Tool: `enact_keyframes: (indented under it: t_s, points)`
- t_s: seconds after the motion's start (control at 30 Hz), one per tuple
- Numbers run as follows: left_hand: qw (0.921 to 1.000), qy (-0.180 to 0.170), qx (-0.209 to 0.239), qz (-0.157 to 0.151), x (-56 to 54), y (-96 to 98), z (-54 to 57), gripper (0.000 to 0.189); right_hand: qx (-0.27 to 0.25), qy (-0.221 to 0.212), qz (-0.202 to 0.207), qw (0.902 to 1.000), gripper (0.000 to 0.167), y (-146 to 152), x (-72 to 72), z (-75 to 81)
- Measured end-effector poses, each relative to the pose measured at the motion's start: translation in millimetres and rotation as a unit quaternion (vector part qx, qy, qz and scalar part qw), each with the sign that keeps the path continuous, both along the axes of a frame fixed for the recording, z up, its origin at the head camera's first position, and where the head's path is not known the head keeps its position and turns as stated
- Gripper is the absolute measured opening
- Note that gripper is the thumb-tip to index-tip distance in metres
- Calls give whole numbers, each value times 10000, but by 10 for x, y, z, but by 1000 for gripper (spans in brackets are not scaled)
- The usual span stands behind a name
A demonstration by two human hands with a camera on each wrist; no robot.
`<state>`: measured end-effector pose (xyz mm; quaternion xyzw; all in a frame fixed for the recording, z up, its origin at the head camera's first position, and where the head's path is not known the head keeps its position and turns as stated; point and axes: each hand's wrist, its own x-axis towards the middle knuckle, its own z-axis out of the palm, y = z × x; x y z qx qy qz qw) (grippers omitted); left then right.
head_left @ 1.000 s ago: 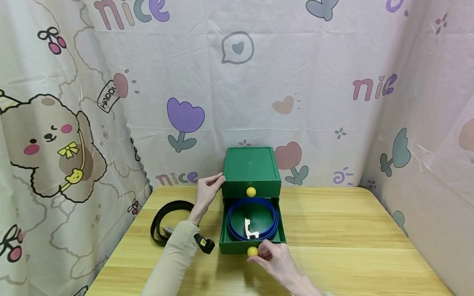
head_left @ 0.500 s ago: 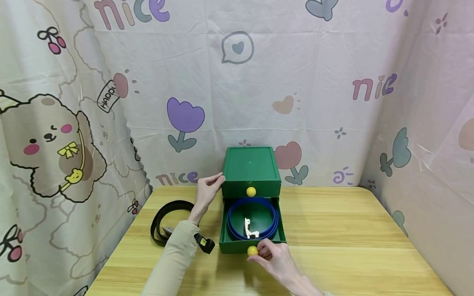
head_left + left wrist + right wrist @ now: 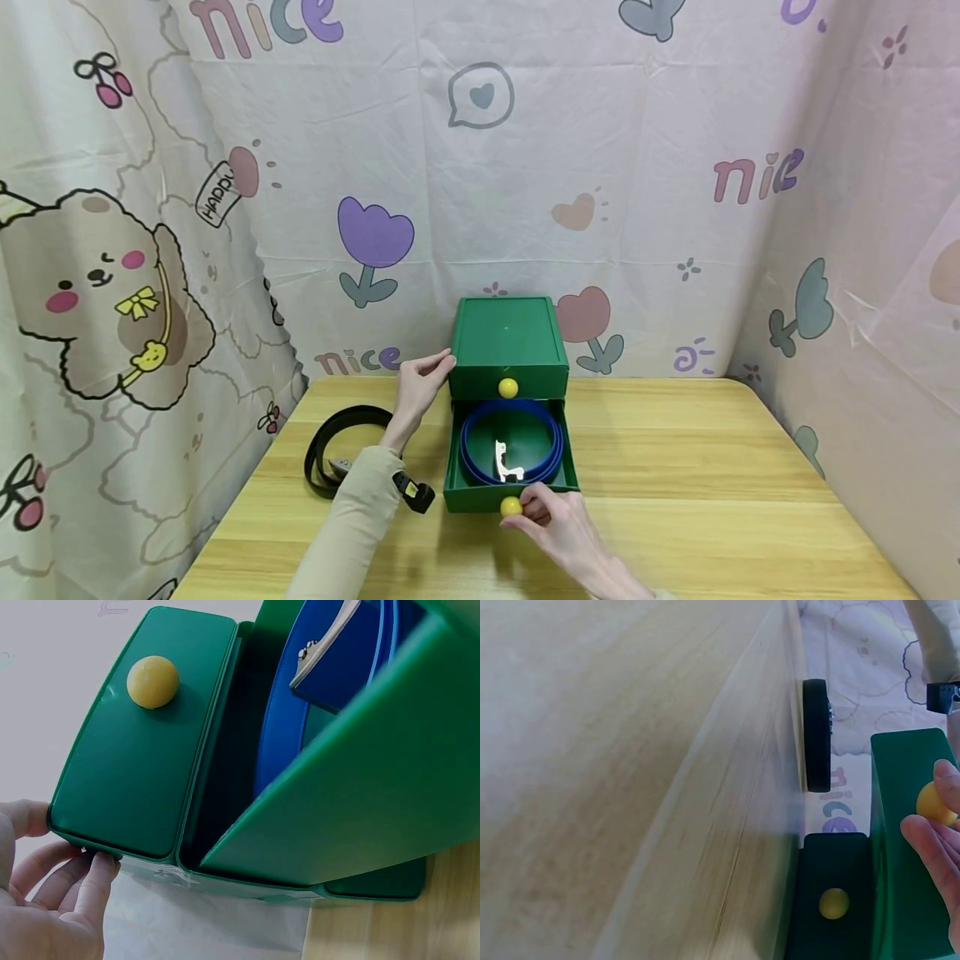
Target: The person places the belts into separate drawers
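My right hand (image 3: 558, 533) pinches the yellow knob (image 3: 511, 507) of a green drawer (image 3: 472, 502), which is pulled out of a green drawer cabinet (image 3: 506, 333). Inside that drawer lies a coiled blue belt (image 3: 281, 731) with a silver buckle (image 3: 501, 467). At the cabinet's upper left front corner, my left hand (image 3: 416, 396) grips the edge, thumb on the top and bent fingers against the side. Above the pulled-out drawer, the top drawer (image 3: 142, 765) is closed, its own yellow knob (image 3: 153, 682) in front. A lower drawer (image 3: 817, 870) is closed too.
A coiled black belt (image 3: 318, 446) lies on the wooden table (image 3: 675, 533) left of the cabinet, partly behind my left forearm. My left wrist wears a black camera (image 3: 414, 493). A printed cloth (image 3: 480, 208) hangs behind the table and along both sides.
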<state>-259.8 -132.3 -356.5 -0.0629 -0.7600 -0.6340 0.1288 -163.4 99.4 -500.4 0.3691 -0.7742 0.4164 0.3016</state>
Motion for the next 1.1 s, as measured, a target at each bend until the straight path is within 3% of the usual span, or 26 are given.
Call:
enact_keyframes:
  t_s: [1.1]
  points:
    - [10000, -10, -62, 69, 47, 17, 32, 33, 34, -239, -215, 9995, 27, -21, -48, 20]
